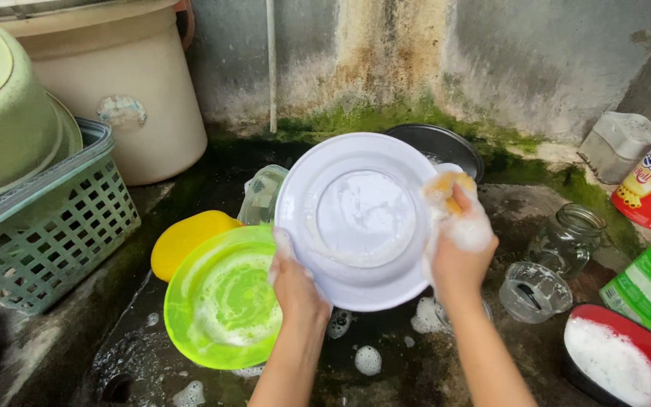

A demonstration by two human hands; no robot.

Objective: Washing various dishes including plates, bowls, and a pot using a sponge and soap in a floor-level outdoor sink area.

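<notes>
Glossy soapy white plastic plate (359, 218)

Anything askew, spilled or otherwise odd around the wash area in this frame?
Nothing looks broken. Foam blobs lie scattered on the wet dark floor below the white plate, which the left hand holds up while the right hand presses a soapy yellow sponge to its rim. Green moss lines the stained wall base.

You work over a wet, dark concrete floor (386, 369) flecked with foam — its far edge green with moss. On it lie a lime green plate (220, 309) overlapping a yellow plate (182, 237), a black pan (438, 143), a glass jar (570, 237) on its side, a clear cup (534, 292), a red bowl of suds (619, 362) and a green basket (54, 234).
</notes>
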